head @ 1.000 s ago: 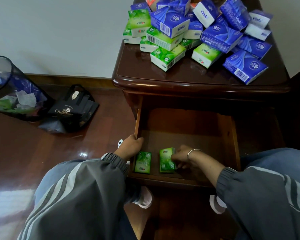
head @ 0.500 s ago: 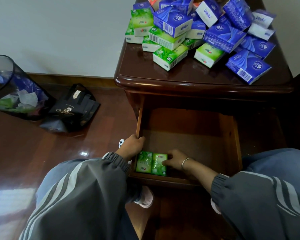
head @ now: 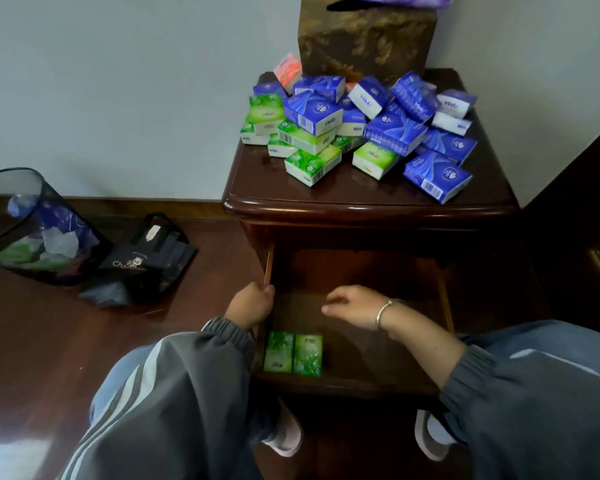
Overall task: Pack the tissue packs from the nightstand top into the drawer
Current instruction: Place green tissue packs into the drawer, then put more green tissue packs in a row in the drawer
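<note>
Two green packs lie touching in lower-left corner of drawer, bottom centre. L hand grips drawer's left wall; R hand empty, fingers relaxed, over drawer floor. Pile sits on nightstand top, upper centre. Step: btwn packs. Next prob. needs R reach up to front green pack.

You have two green tissue packs lying side by side in the one open drawer, nearer to you than both hands: just below your left hand and down to the left of your right hand. Beyond both hands, the pile on the nightstand top holds about seven green packs, about eleven blue packs and one pink pack; overlaps make those counts approximate. Well to the left of your left hand you have one mesh bin and one black bag.
</note>
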The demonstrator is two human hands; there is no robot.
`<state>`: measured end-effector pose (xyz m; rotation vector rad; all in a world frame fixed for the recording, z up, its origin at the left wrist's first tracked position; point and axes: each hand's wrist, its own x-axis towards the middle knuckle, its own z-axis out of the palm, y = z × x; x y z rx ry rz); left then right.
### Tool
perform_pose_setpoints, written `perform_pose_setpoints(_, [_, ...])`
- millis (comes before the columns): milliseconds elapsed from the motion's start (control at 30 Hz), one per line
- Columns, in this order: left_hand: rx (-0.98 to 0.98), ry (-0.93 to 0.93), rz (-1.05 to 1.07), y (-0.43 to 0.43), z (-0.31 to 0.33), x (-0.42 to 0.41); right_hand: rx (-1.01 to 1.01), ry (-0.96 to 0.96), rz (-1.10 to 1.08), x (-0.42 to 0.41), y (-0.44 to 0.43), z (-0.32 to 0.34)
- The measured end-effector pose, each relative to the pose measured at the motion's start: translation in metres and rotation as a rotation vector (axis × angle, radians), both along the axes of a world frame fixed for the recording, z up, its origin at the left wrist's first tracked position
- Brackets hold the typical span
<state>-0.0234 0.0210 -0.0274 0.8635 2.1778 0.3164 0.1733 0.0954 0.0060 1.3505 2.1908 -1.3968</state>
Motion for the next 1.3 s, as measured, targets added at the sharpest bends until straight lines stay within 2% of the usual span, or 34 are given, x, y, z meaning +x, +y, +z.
perform_pose_setpoints(100, [0.153, 0.167, -0.027, 0.009, 0.039, -0.010, 0.219, 0.311, -0.183, 0.026, 0.023, 0.070])
perform_pose_setpoints(167, [0.256, 0.256, -0.043, 0.013, 0.069, -0.017, 0.550, 0.416, -0.340, 0.047, 0.041, 0.102])
perform_pose_setpoints(233, [0.391, 0.297, -0.031, 0.018, 0.098, -0.021, 0.900, 0.410, -0.439, 0.067, 0.064, 0.115])
perform_pose_setpoints(300, [0.558, 0.289, 0.018, 0.028, 0.124, -0.017, 1.083, 0.242, -0.423, 0.082, 0.088, 0.113])
perform_pose_setpoints(400, [0.736, 0.167, 0.126, 0.049, 0.147, -0.003, 1.088, -0.002, -0.361, 0.093, 0.115, 0.099])
perform_pose_setpoints(500, [0.788, 0.088, 0.207, 0.072, 0.156, 0.010, 1.064, -0.088, -0.288, 0.091, 0.129, 0.082])
perform_pose_setpoints(600, [0.809, 0.110, 0.234, 0.097, 0.165, 0.014, 0.985, -0.061, -0.291, 0.084, 0.134, 0.071])
perform_pose_setpoints(700, [0.807, 0.137, 0.246, 0.122, 0.173, 0.015, 1.033, -0.039, -0.318, 0.083, 0.133, 0.062])
perform_pose_setpoints(833, [0.598, 0.325, 0.248, 0.154, 0.182, 0.024, 1.144, -0.006, -0.361, 0.079, 0.127, 0.058])
perform_pose_setpoints(933, [0.452, 0.345, 0.264, 0.173, 0.182, 0.029, 1.188, 0.009, -0.380, 0.077, 0.125, 0.057])
perform_pose_setpoints(1033, [0.404, 0.390, 0.283, 0.184, 0.179, 0.033, 1.210, 0.010, -0.392, 0.078, 0.126, 0.056])
perform_pose_setpoints(1167, [0.538, 0.390, 0.338, 0.185, 0.177, 0.037, 1.234, 0.035, -0.422, 0.078, 0.125, 0.056])
perform_pose_setpoints(1300, [0.766, 0.446, 0.226, 0.172, 0.172, 0.048, 1.248, 0.102, -0.440, 0.083, 0.123, 0.056])
